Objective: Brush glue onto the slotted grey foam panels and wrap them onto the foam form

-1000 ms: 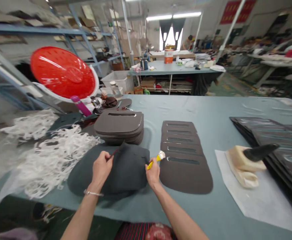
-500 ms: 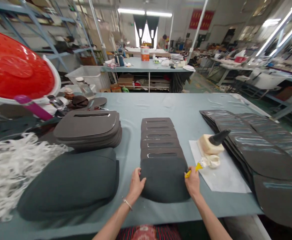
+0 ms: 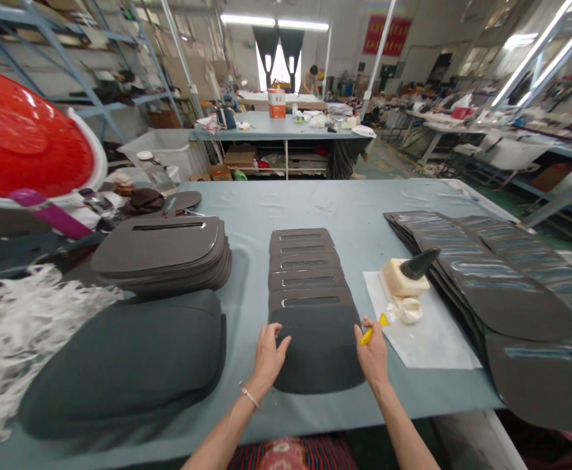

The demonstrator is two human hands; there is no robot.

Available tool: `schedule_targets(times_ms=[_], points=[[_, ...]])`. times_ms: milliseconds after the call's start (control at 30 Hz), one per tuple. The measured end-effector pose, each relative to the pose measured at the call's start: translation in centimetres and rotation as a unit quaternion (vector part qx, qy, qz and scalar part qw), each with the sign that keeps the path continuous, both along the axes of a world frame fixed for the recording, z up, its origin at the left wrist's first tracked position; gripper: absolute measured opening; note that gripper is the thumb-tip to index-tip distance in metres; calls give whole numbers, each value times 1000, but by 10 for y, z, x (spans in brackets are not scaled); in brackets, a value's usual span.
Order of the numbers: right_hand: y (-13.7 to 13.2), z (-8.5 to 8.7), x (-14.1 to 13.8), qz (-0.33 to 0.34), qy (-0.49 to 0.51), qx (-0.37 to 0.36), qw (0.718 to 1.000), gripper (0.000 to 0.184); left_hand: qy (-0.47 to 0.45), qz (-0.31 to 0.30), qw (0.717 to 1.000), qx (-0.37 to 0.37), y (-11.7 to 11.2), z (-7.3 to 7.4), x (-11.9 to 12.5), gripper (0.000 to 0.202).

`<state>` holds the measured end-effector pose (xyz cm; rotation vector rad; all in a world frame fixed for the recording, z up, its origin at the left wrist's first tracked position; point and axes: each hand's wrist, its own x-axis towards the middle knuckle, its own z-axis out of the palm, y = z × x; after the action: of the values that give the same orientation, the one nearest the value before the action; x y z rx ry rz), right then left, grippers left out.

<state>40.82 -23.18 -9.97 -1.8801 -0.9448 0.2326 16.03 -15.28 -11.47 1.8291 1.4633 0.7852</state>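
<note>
A dark grey felt piece [image 3: 317,349] lies on the nearest of a row of overlapped dark slotted panels [image 3: 305,261] in the middle of the table. My left hand [image 3: 269,356] rests on its left edge, fingers spread and flat. My right hand [image 3: 372,352] presses on its right edge while gripping a small yellow-handled brush [image 3: 376,326], whose bristles point toward a cream glue bottle with a black nozzle [image 3: 406,274] on a white sheet [image 3: 432,339].
A stack of slotted panels [image 3: 161,251] and a pile of felt pieces [image 3: 124,365] lie to the left, with white shredded strips [image 3: 21,339] and a red fan [image 3: 26,140] beyond. Shiny black panels [image 3: 505,287] fan out at the right. Another worktable stands behind.
Both hands carried a felt piece from the left pile to the panel row and laid it on the front panel. The view swung right; the left hand now lies flat.
</note>
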Motion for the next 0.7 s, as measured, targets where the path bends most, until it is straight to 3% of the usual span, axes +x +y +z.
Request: schedule_targets(times_ms=[67, 167, 267, 333, 467, 700], points=[[2, 28, -20, 50, 178, 101, 977, 25, -81, -46, 995, -24, -1, 24, 22, 23], [2, 69, -50, 116, 388, 200, 892, 22, -174, -104, 978, -50, -7, 66, 58, 34], [-3, 99, -72, 149, 485, 241, 827, 21, -232, -133, 962, -60, -17, 100, 86, 54], [-8, 111, -82, 150, 515, 262, 803, 21, -236, -136, 960, -59, -23, 115, 97, 47], [-16, 120, -95, 113, 528, 302, 786, 20, -212, -133, 967, -38, -30, 128, 110, 24], [-36, 115, -106, 50, 478, 318, 817, 14, -228, -132, 954, -142, -31, 124, 132, 45]])
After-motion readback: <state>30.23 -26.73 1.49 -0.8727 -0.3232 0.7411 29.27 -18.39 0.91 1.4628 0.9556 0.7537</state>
